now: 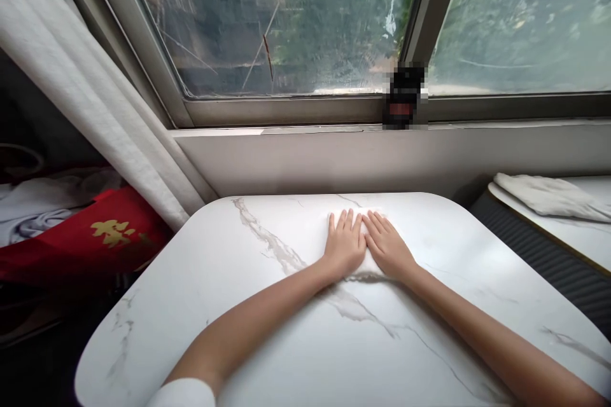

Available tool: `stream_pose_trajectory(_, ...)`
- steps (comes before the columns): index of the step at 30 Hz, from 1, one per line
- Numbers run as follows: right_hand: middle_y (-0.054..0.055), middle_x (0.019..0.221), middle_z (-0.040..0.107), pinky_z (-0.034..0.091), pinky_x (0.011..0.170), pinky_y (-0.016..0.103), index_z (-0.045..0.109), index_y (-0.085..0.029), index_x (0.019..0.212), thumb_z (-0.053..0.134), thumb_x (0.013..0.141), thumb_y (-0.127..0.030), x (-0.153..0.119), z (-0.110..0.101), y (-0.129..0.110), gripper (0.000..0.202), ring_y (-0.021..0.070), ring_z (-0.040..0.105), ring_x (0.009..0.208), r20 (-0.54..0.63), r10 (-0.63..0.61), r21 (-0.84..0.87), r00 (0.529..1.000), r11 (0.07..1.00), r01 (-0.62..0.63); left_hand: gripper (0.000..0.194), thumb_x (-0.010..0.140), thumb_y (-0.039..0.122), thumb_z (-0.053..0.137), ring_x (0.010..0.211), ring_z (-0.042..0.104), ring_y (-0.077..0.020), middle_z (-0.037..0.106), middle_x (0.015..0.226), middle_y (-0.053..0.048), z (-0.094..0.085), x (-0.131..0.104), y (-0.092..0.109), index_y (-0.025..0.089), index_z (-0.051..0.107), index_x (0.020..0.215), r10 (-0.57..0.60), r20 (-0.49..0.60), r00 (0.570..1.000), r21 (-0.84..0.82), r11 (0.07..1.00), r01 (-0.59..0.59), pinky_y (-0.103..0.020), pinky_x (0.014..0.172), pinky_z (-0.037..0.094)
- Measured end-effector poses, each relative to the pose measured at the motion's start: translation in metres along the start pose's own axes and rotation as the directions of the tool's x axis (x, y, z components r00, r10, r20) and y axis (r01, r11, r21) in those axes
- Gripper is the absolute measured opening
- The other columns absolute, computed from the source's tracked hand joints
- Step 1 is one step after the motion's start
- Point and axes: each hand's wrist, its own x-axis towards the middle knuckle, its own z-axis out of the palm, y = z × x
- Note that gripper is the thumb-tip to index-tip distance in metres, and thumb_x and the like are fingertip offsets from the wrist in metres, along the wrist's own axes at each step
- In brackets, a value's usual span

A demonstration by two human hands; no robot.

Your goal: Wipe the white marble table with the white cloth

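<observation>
The left hand [344, 245] and right hand [389, 247] lay palm down, side by side, on a white cloth [369, 266] towards the far edge of the desk [157, 280]; both were flat and opened out, the left one's fingers slightly spread, the right one's closer together, and neither seemed to grip anything. Held by pressure from above alone, the cloth could have slipped or bunched under the palms, and too hard a forward push might have carried it over the far edge or run the fingers into the wall [310, 159]. Most of the cloth was hidden (its near edge and the strip between the palms showed best), and, white on white, its far border was hard to make out. The left sleeve [186, 394] was cut off below, and a dark, pixelated object [405, 95] by the window frame [305, 112] could not be identified.
</observation>
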Motion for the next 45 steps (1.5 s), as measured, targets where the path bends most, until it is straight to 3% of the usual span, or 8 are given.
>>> stream_pose_trajectory(8,0.004,0.151,0.022,0.033,0.106,0.048,0.001,-0.021,0.148,0.03,0.091,-0.028,-0.142,-0.057,-0.034,0.064,0.0258,0.023,0.137,-0.057,-0.085,0.018,0.995,0.996,0.086,0.06,0.097,0.042,0.022,0.139,-0.006,-0.0245,0.001,0.153,-0.01,-0.041,-0.11,0.063,0.014,0.006,0.147,0.247,0.256,0.935,-0.334,0.93,-0.154,-0.055,0.111,-0.003)
stream_pose_trajectory(14,0.003,0.15,0.026,0.043,0.097,0.049,0.003,-0.025,0.149,0.033,0.087,-0.03,-0.179,-0.076,-0.035,0.069,0.0288,0.032,0.132,-0.035,-0.056,0.015,0.998,0.998,0.057,0.066,0.095,0.042,0.029,0.138,-0.011,-0.0225,-0.006,0.152,-0.009,-0.051,-0.128,0.076,0.016,-0.002,0.147,0.361,0.345,0.866,-0.564,0.818,-0.117,-0.054,0.11,-0.005)
stream_pose_trajectory(19,0.007,0.149,0.027,0.037,0.102,0.052,0.004,-0.023,0.148,0.027,0.09,-0.028,-0.148,-0.053,-0.012,0.062,0.0259,0.028,0.135,-0.043,0.003,-0.004,0.999,1.0,-0.003,0.06,0.095,0.041,0.024,0.139,-0.004,-0.0207,0.005,0.153,-0.01,-0.042,-0.088,0.067,0.015,0.009,0.147,0.325,0.356,0.876,-0.521,0.847,-0.102,-0.051,0.111,-0.003)
stream_pose_trajectory(24,0.015,0.143,0.038,0.026,0.109,0.047,0.038,-0.008,0.137,0.025,0.09,-0.027,-0.061,-0.023,0.026,0.052,0.0245,0.028,0.135,0.024,0.106,-0.01,0.994,0.994,-0.105,0.052,0.094,0.029,0.021,0.139,0.014,-0.0189,0.021,0.151,-0.008,-0.005,-0.008,0.045,0.013,0.026,0.143,0.157,0.208,0.965,-0.309,0.947,-0.088,-0.049,0.112,0.002)
stream_pose_trajectory(28,0.016,0.141,0.041,0.025,0.109,0.046,0.043,-0.007,0.133,0.027,0.087,-0.022,0.015,-0.004,0.054,0.05,0.0249,0.032,0.133,0.046,0.135,-0.022,0.99,0.991,-0.134,0.048,0.095,0.026,0.02,0.135,0.025,-0.0183,0.031,0.147,-0.008,0.018,0.058,0.02,0.012,0.033,0.139,0.073,0.066,0.995,-0.164,0.985,-0.062,-0.046,0.113,0.008)
stream_pose_trajectory(32,0.015,0.142,0.041,0.026,0.108,0.045,0.043,-0.008,0.132,0.027,0.087,-0.02,0.063,0.011,0.074,0.049,0.0245,0.032,0.133,0.039,0.171,-0.031,0.985,0.985,-0.17,0.047,0.095,0.024,0.021,0.135,0.027,-0.018,0.033,0.146,-0.009,0.028,0.105,0.0,0.011,0.035,0.138,0.068,0.059,0.996,-0.086,0.994,-0.063,-0.045,0.112,0.01)
stream_pose_trajectory(39,0.013,0.141,0.042,0.026,0.108,0.044,0.043,-0.01,0.133,0.026,0.088,-0.021,0.077,0.018,0.116,0.049,0.0235,0.034,0.132,0.035,0.115,-0.014,0.993,0.993,-0.115,0.048,0.094,0.026,0.021,0.135,0.026,-0.0185,0.035,0.145,-0.008,0.042,0.138,0.011,0.013,0.036,0.138,0.027,0.033,0.999,-0.067,0.997,-0.025,-0.046,0.112,0.009)
stream_pose_trajectory(45,0.016,0.143,0.037,0.025,0.108,0.046,0.04,-0.005,0.135,0.025,0.087,-0.019,0.053,0.011,0.13,0.052,0.0248,0.03,0.134,0.05,0.078,-0.073,0.996,0.995,-0.074,0.049,0.093,0.027,0.021,0.136,0.023,-0.0202,0.034,0.146,-0.009,0.047,0.131,0.036,0.012,0.036,0.138,0.042,0.021,0.999,-0.076,0.996,-0.04,-0.048,0.112,0.008)
